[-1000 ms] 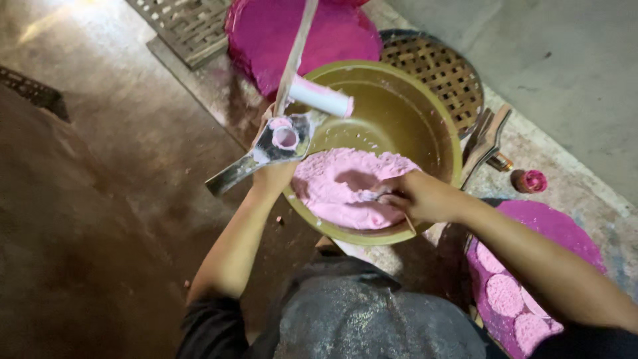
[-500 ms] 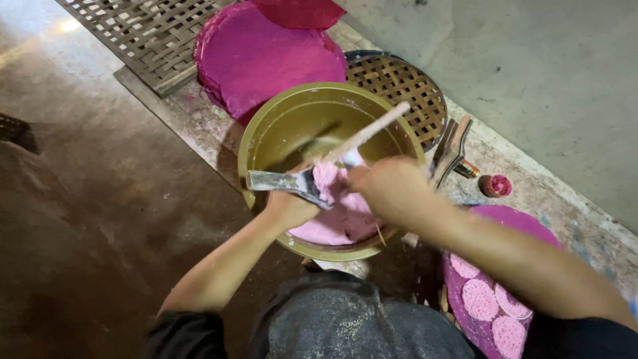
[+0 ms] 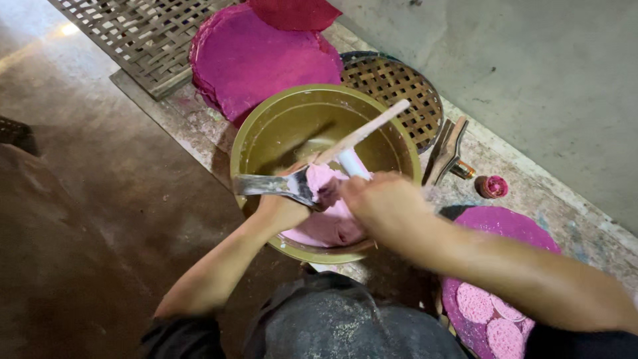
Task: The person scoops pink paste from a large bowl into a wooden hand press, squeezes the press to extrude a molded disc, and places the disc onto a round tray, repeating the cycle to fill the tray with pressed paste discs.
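gold basin (image 3: 266,133) holds pink dough (image 3: 325,226); both hands over it.

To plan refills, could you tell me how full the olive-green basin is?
Partly full: pink dough fills only the near side of the basin; its far wall is bare.

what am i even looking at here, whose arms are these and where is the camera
The camera sits on a person's head and looks down, so both arms are that person's own. The left hand grips a flat metal scraper. The right hand holds a pale stick against a lump of pink dough. Both work over an olive-coloured bowl on the floor. Around it lie large magenta sheets, a round woven tray and a plate of small pink discs.
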{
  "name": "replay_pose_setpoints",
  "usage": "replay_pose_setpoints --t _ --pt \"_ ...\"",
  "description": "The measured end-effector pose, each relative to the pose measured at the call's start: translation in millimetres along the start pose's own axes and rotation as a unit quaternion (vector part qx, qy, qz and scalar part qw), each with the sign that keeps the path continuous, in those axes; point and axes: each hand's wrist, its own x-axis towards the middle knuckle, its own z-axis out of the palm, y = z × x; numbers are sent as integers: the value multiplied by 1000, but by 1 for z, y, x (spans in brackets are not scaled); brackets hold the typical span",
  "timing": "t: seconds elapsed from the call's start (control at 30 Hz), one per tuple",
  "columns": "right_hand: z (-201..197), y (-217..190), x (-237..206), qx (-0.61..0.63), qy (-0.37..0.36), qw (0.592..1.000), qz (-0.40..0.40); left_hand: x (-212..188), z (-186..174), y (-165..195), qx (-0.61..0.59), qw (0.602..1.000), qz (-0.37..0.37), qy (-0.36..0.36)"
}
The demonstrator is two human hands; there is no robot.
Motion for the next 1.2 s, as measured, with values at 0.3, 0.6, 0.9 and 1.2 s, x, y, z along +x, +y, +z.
replay_pose_setpoints --t 0.3,0.6,0.9,1.2 --pt "-67 27 -24 61 -28 996 57 1 -21 -20 126 991 -48 20" --pt "0 -25 18 -38 -3 998 -50 5 -14 1 73 997 -37 -5" --pt "-66 31 3 60 -143 983 103 8 -59 -24 149 985 -67 57" --pt "-72 -33 54 9 -51 998 -37 -8 -23 -32 29 999 24 32"
